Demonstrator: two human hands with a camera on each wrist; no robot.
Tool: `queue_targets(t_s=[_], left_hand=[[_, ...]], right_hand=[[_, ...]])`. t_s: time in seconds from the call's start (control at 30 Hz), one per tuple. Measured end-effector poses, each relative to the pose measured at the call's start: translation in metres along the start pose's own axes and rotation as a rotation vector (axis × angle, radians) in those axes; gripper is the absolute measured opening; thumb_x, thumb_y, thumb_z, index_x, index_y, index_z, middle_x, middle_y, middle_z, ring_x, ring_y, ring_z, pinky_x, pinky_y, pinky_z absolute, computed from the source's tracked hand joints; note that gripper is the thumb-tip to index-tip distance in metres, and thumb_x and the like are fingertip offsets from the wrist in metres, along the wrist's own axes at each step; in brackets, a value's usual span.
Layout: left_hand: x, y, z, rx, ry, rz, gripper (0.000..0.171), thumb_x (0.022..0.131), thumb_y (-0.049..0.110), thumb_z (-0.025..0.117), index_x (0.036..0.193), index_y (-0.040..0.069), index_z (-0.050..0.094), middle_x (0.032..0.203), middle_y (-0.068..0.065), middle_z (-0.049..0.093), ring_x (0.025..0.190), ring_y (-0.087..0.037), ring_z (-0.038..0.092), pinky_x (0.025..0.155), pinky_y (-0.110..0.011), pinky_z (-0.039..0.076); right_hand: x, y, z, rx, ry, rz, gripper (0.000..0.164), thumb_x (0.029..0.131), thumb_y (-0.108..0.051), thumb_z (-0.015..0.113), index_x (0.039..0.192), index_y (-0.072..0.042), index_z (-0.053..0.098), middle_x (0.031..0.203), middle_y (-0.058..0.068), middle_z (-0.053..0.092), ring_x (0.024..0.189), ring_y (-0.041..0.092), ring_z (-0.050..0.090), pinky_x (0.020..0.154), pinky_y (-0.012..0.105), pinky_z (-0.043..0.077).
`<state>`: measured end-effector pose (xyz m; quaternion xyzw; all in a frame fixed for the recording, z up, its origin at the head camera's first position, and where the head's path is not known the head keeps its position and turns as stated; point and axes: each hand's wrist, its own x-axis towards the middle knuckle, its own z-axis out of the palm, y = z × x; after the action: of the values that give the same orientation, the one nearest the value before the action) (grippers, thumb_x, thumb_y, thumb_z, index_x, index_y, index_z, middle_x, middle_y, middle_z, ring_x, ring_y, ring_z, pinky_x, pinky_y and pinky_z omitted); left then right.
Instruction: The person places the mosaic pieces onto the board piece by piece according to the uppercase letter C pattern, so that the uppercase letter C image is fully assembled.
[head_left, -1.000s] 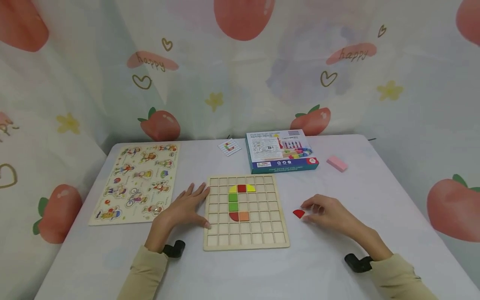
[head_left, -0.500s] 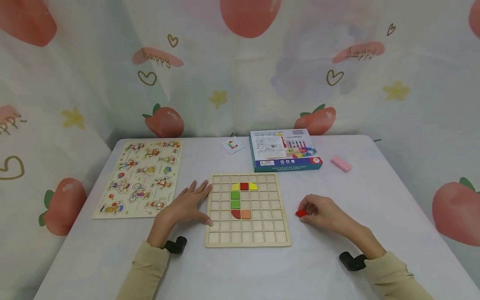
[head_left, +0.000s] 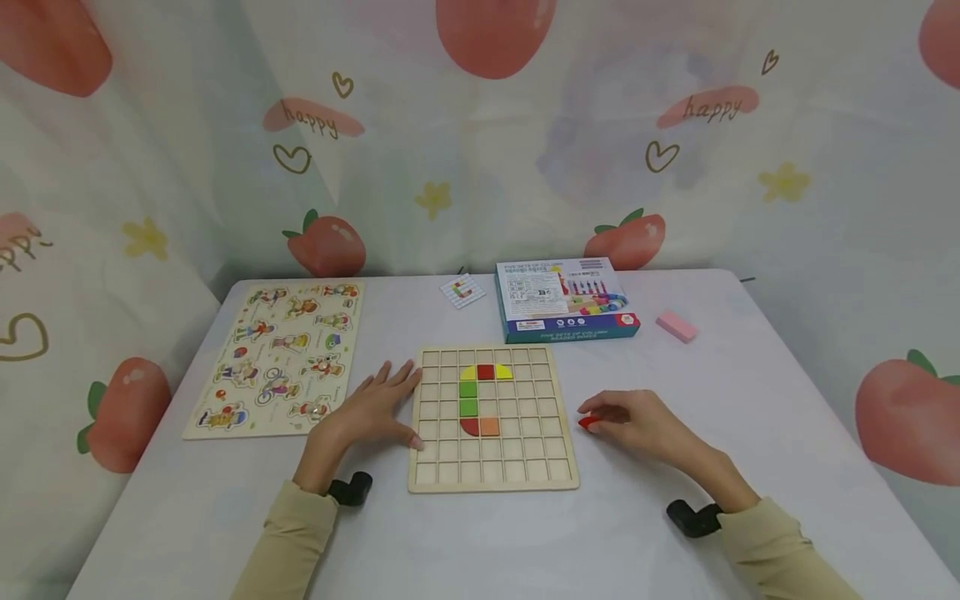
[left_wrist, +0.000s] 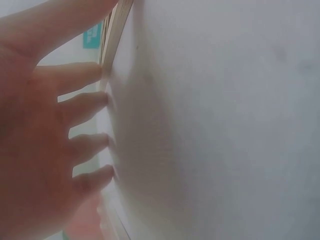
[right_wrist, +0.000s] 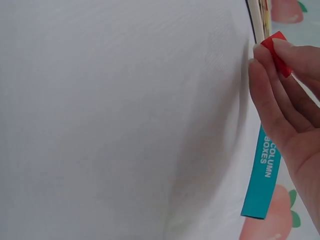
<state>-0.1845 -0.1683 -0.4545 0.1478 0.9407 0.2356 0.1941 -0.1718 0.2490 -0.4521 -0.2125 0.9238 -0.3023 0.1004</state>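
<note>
Between thumb and fingertips my right hand (head_left: 636,423) pinches a red quarter-circle tile (head_left: 588,422), just off the right edge of a wooden grid board (head_left: 450,473). In the right wrist view the tile (right_wrist: 276,54) is tilted and partly covered by the thumb. Spread wide, the fingers of my left hand (head_left: 369,412) rest at the board's left edge, thumb near its lower corner. Set in the grid are two yellow quarter-circles, a red square (head_left: 486,372), two green squares (head_left: 468,397), a dark red quarter-circle (head_left: 470,427) and an orange square (head_left: 490,427).
A picture puzzle board (head_left: 281,358) lies on the left of the table. At the back are a small pattern card (head_left: 462,291), a flat printed box (head_left: 567,302) and a pink block (head_left: 677,326). A patterned curtain (head_left: 480,167) hangs behind.
My right hand has closed its pinch on the red tile, tilted it and carried it slightly left toward the grid board. My left hand stays at the board's edge.
</note>
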Motion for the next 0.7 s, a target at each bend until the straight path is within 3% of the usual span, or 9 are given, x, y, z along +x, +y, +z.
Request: queue_targets(t_s=[0.37, 0.7], left_hand=[[0.0, -0.001, 0.0, -0.006, -0.003, -0.013, 0.115, 0.074, 0.04, 0.092, 0.163, 0.008, 0.027, 0.173, -0.011, 0.015, 0.16, -0.041, 0.001, 0.13, -0.058, 0.006], [0.001, -0.001, 0.0, -0.008, -0.01, -0.014, 0.115, 0.074, 0.041, 0.092, 0.163, 0.009, 0.027, 0.173, -0.01, 0.014, 0.16, -0.04, 0.0, 0.13, -0.057, 0.006]], right_hand=[[0.01, -0.017, 0.004, 0.091, -0.027, -0.003, 0.013, 0.093, -0.014, 0.075, 0.106, -0.017, 0.077, 0.101, -0.007, 0.075, 0.093, 0.012, 0.066, 0.087, 0.023, 0.059], [0.023, -0.029, 0.017, 0.144, -0.043, -0.021, 0.028, 0.094, -0.011, 0.074, 0.122, -0.011, 0.076, 0.113, 0.003, 0.076, 0.1, 0.018, 0.069, 0.088, 0.016, 0.056]])
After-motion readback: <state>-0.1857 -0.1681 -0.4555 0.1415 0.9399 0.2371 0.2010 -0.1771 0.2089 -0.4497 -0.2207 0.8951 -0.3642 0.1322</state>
